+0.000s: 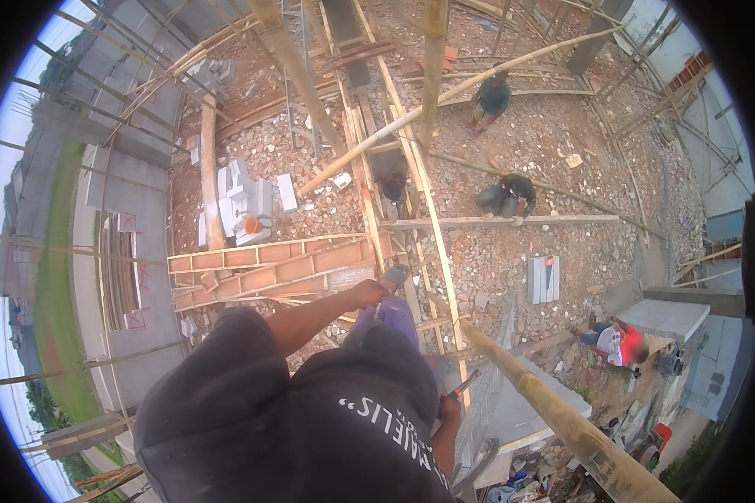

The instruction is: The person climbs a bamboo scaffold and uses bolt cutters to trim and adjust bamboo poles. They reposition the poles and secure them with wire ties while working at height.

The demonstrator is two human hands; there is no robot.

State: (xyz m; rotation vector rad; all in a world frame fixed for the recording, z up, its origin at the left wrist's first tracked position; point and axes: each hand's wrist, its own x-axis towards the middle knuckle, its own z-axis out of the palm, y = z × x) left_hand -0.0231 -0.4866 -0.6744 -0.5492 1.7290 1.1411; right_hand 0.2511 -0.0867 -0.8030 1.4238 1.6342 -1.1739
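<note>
Gripping a red-and-dark hand tool (461, 389), the right hand (450, 409) has its fingers wrapped round the handle, down by the wearer's right side, tool end pointing up and away from the body. Left hand (369, 293) is out front by the purple trousers (401, 318); fingers look bent, but I can't tell if they're holding anything.

Just ahead of the feet there's a narrow run of timber framing (419, 172), with another person (392, 186) down between the boards. Ribbed wooden panels (268, 260) lie off to the left, and a thick bamboo pole (554, 411) slants past on the right.

The ground below is all rough, broken rubble (470, 289), reddish with pale bits. Grey blocks (245, 197) are heaped near an orange bucket (252, 225), and more sit in a neat row (544, 279) on the right. Someone in dark clothes (507, 194) bends low at a long plank (579, 220), with a person in green (495, 99) beyond. Grey walls (134, 193) and a grass strip (59, 293) edge the left.
</note>
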